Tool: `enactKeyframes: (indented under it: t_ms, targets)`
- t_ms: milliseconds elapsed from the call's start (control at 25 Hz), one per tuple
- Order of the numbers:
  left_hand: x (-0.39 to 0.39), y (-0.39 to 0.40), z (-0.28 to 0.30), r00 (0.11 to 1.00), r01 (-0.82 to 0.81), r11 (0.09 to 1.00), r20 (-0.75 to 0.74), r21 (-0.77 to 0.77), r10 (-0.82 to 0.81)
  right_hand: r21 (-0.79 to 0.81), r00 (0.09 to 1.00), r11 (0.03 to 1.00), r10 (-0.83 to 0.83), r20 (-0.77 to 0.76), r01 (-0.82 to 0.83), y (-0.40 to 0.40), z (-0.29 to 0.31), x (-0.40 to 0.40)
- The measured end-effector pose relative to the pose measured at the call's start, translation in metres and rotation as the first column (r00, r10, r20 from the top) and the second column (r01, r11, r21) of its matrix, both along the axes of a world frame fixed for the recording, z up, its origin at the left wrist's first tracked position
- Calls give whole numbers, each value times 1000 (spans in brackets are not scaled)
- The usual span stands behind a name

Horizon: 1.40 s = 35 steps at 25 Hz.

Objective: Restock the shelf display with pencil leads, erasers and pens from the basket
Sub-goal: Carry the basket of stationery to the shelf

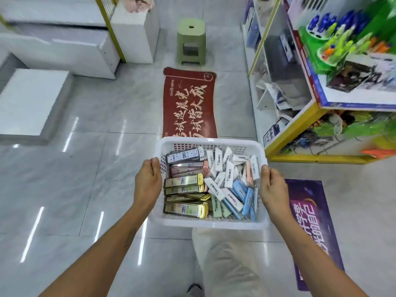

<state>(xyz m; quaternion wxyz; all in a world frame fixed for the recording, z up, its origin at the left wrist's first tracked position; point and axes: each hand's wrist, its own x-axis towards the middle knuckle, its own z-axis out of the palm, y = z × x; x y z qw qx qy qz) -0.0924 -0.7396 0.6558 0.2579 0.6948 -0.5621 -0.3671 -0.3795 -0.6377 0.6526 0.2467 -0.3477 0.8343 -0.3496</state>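
Two hands [147,181] [271,185] gripping basket [205,141], erasers [229,179] inside

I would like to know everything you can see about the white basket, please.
The white basket is a rectangular plastic tray with perforated lattice walls and a smooth, rounded rim. It is held level in the air above the tiled floor, the left hand gripping its left rim and the right hand its right rim. Flat packs fill its left half; small white, blue and green wrapped pieces lie heaped on its right.
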Motion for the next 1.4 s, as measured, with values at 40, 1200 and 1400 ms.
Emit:
enactKeyframes:
  t_ms: [40, 1200, 1400]
  targets:
    - [-9, -36, 2, 1000, 4, 1000, 1, -8, -4, -8, 1000, 1000, -4, 8, 4, -35, 0, -9]
    - [-301, -1049, 30, 952, 305, 949, 47, -74, -302, -20, 952, 952, -305, -42, 304, -973, 33, -258]
    - [-359, -1185, 31, 936, 351, 934, 21, -67, -350, 8, 923, 923, -385, -3, 385, -1094, 42, -306]
